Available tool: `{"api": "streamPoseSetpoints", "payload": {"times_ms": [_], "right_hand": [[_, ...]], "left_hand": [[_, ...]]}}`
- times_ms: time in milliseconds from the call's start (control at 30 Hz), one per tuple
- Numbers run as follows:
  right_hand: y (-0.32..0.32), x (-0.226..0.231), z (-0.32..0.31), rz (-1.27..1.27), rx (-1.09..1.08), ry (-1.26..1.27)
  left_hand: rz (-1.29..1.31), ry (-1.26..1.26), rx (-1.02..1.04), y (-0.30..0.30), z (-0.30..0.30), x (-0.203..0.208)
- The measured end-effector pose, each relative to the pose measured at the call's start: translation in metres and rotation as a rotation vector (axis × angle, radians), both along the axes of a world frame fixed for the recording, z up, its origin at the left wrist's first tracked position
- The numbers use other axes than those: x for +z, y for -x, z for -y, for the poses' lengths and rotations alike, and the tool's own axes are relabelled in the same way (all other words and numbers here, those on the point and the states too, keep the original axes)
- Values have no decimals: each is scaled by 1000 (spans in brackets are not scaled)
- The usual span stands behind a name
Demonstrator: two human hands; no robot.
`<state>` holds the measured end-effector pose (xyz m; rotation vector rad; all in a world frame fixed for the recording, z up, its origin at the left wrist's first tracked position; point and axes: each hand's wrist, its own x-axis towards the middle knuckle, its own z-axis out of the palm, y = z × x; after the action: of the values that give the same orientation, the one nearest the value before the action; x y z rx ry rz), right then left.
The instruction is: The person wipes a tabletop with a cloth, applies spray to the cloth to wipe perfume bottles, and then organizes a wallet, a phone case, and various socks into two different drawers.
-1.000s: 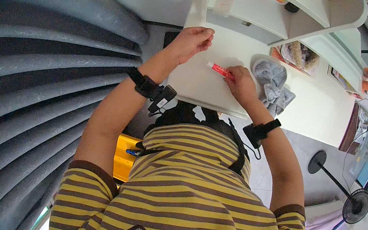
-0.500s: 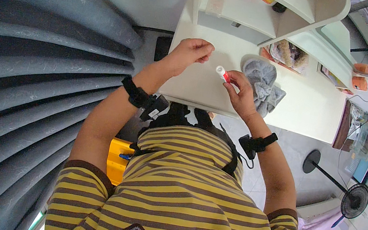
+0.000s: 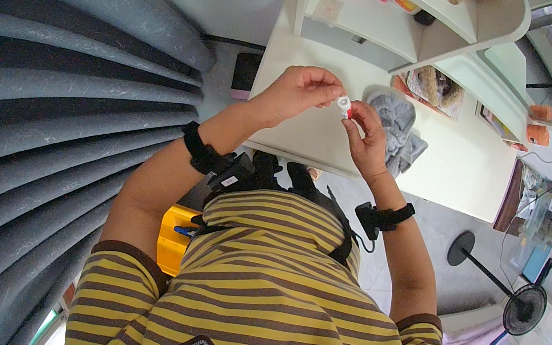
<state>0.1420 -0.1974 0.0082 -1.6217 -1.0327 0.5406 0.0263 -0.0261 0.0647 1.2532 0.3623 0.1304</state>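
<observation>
A small white-and-red tube (image 3: 345, 103) is pinched between the thumb and fingers of my right hand (image 3: 368, 137). Its round white end points up and to the left, over the white desk. My left hand (image 3: 300, 95) is closed in a pinch, its fingertips right beside that white end. Whether they touch the tube, or hold something small, cannot be made out. Just right of my right hand, a crumpled grey cloth (image 3: 395, 123) lies on the desk (image 3: 466, 162).
A white shelf unit (image 3: 360, 28) with bottles and jars rises from the desk's far side. A fluffy brown item (image 3: 442, 87) lies at the back. Dark grey curtain folds (image 3: 83, 90) fill the left; a black stand fan (image 3: 525, 309) is at right, a yellow container (image 3: 173, 239) below.
My left hand has moved right, up to the tube's white end; before, a gap separated them. My right hand still holds the tube, shifted slightly to the right.
</observation>
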Motion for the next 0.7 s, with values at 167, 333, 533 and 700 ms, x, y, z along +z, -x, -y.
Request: {"api": "streamPoseSetpoints", "payload": {"times_ms": [167,333,533,700], "right_hand": [[-1,5,-2,59,31,35],[0,8,-4,70,-24,7],[-3,13,-6,153,-34,22],[-19,18,-11,201,-101,68]], "left_hand": [[-3,-274,23,-1,0,1],[12,-417,97,-2,2,2],[101,-552,148,-4,2,3],[-104,-212,312,-11,-15,-13]]}}
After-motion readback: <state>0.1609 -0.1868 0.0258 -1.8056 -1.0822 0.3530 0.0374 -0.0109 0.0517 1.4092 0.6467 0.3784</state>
